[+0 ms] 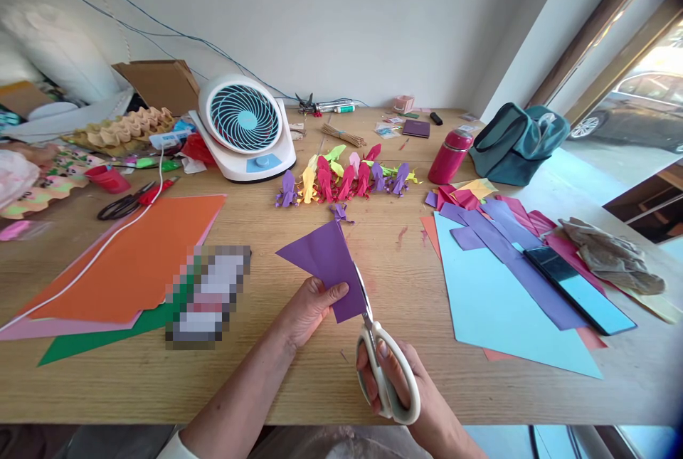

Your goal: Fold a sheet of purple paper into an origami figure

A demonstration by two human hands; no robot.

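My left hand (309,309) pinches the lower edge of a folded purple paper sheet (325,260), holding it just above the wooden table (299,381). My right hand (392,381) grips white-handled scissors (387,366), fingers through the loops. The blades (363,292) run up along the purple sheet's right edge, cutting into it. A small purple folded figure (340,213) lies just beyond the sheet.
A row of coloured origami figures (341,178) stands before a white fan (242,124). Orange, pink and green sheets (128,267) lie left. Light-blue sheet (496,302), purple strips and a phone (579,288) lie right. Red bottle (448,156), teal bag (515,142), black-red scissors (131,203).
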